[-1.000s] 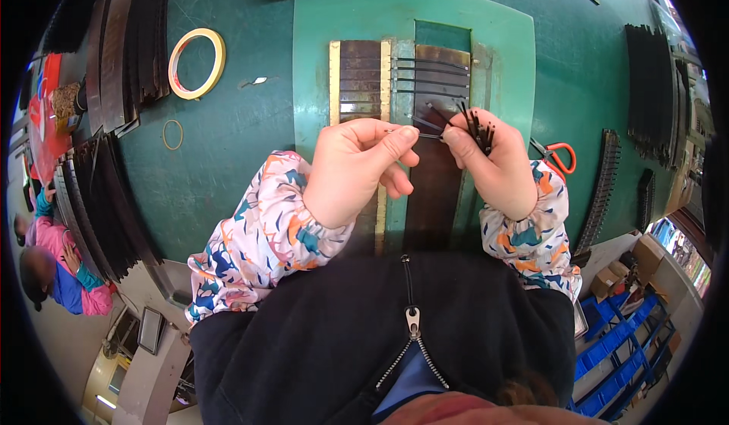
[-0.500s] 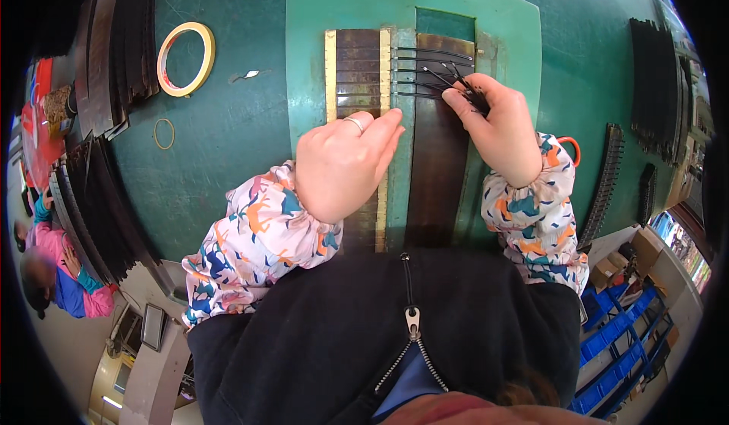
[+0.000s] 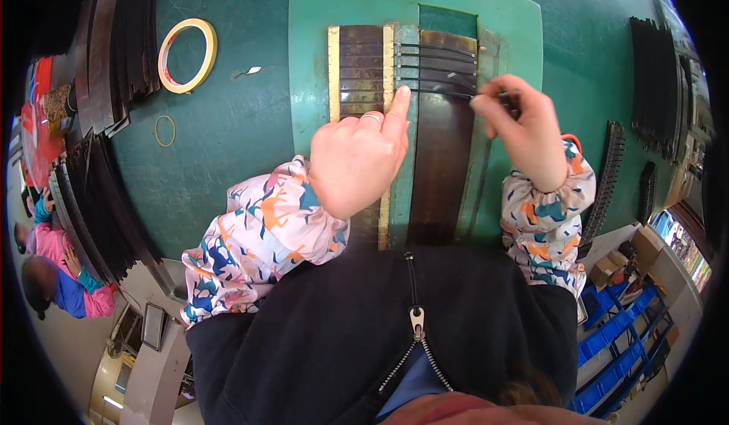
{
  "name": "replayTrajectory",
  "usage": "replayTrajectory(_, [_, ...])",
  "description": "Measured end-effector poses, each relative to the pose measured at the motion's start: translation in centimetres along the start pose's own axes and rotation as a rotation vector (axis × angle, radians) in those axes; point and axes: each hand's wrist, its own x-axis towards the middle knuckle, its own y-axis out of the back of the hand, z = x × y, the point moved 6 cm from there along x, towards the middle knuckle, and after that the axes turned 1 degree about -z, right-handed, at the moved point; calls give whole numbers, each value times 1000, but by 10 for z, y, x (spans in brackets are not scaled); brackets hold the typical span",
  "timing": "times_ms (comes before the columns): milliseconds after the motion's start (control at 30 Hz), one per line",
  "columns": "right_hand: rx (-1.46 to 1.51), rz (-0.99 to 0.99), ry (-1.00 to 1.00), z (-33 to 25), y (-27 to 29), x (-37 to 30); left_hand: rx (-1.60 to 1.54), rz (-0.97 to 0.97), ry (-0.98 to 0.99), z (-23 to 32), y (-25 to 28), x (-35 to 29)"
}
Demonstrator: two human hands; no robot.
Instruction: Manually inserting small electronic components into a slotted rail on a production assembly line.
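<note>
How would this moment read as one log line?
left hand: index finger by nearest laid black strip's left end; right hand: holding dark bundle, blurred, near its right end; tape roll: on table

green worktable [image 3: 250,118] | blue shelving [image 3: 607,338], lower right | window [image 3: 688,249], probably, right rim | lit tube lamp [image 3: 112,402], lower left

Tape roll [image 3: 210,50] near rubber band [image 3: 175,130]; co-worker [image 3: 71,282] left; blue shelving [image 3: 618,322] lower right.
</note>
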Motion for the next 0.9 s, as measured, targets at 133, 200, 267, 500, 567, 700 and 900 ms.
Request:
replayTrajectory(133, [-138,-144,0,2,-29,7,-147,100,-31,-1,10,-11])
replayTrajectory(200, [-153,-142,-9,2,-31,10,-152,97,-28,-1,12,-11])
replayTrajectory(267, [-178,-145,-19,3,-33,12,-153,90,-14,-1,15,-10])
replayTrajectory(500, [-259,-139,-20,-3,-37,13,-96,34,-22,0,8,-8])
replayTrajectory(567, [-287,-132,-15,-2,-35,12,-58,-6,-13,1,5,-8])
replayTrajectory(700, [-181,-96,35,5,-11,8,4,-38,-9,1,2,-9])
replayTrajectory(900, [-57,-151,21,1,-6,-4,-111,74,-45,2,5,-17])
